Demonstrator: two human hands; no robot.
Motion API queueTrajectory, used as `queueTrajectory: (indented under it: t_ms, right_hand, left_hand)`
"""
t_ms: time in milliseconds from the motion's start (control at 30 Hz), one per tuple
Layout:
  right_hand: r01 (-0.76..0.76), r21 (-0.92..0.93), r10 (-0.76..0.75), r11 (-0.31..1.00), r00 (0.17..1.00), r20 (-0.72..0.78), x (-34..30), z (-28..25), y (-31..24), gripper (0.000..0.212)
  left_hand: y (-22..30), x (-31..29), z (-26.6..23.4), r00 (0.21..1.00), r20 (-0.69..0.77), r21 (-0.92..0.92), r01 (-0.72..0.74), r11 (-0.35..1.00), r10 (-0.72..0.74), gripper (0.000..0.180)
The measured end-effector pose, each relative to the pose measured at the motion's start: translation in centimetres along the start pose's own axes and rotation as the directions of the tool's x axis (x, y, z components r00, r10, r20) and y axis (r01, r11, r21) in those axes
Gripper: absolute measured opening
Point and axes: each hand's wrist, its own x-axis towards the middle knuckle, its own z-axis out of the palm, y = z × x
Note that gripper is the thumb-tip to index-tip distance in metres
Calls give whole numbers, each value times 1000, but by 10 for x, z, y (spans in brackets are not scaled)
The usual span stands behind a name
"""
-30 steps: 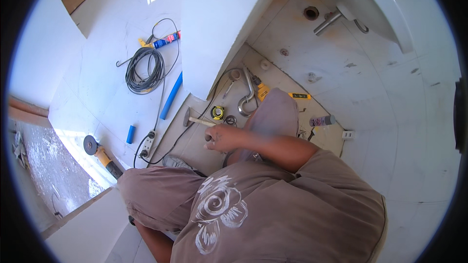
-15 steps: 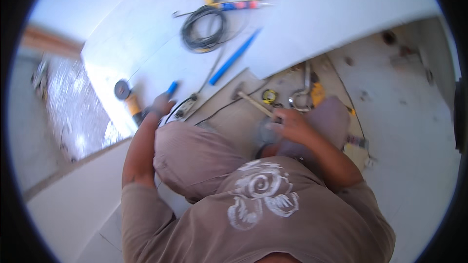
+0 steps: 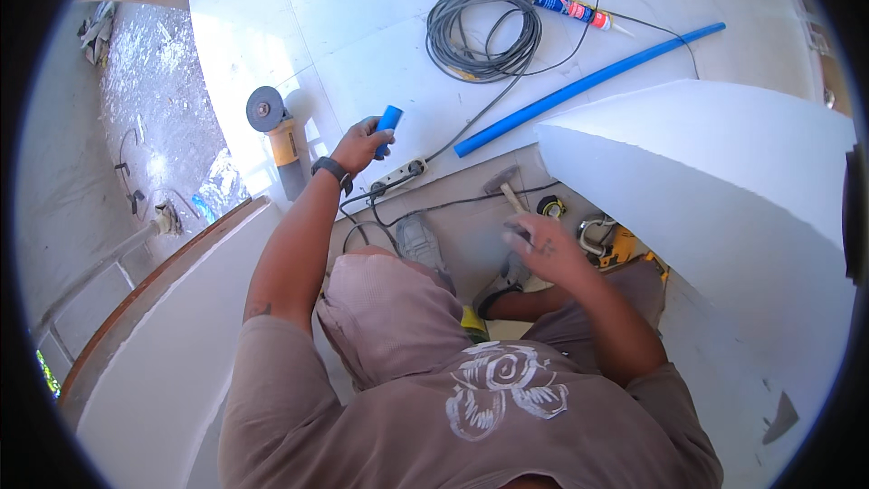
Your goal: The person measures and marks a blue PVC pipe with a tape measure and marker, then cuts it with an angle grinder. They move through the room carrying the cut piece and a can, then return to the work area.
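Note:
A short length of blue pipe (image 3: 390,117) is held in my left hand (image 3: 359,146), its upper end sticking out past the fingers. My right hand (image 3: 548,250) grips the wooden handle of a hammer (image 3: 514,198), whose head points away from me. An angle grinder (image 3: 282,139) lies to the left of my left hand. Just beyond my shoes sits a white power strip (image 3: 412,171) with plugs in it. Beside the hammer is a black and yellow tape measure (image 3: 550,206). A long blue pipe (image 3: 588,82) rests on the pale tiles ahead.
A coiled dark cable (image 3: 482,32) and a caulking gun with a sealant tube (image 3: 570,7) lie on the far tiles. Yellow tool parts (image 3: 620,247) sit near my right knee. A curved white wall (image 3: 715,154) rises at right; another low wall (image 3: 172,335) curves at left.
My view has shifted and sharpened. The left hand, with the short blue pipe, has lifted forward and right, away from the grinder. My right hand keeps hold of the hammer.

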Motion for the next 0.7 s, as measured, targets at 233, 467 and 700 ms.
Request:
queueTrajectory:
  t_ms: [233, 467, 700]
  right_hand:
    - [400, 43, -309, 916, 768, -561, 4, -23, -156, 34]
    - [81, 129, -63, 988, 989, -135, -71, -57, -248, 39]
    - [-72, 69, 64, 995, 992, 111, -115, -60, -320, 50]
  left_hand:
    - [120, -163, 32, 921, 351, 36, 169, 985, -171, 41]
    - [203, -337, 65, 884, 462, -568, 354, 743, -69, 33]
    - [256, -430, 28, 970, 230, 304, -152, 940, 83, 43]
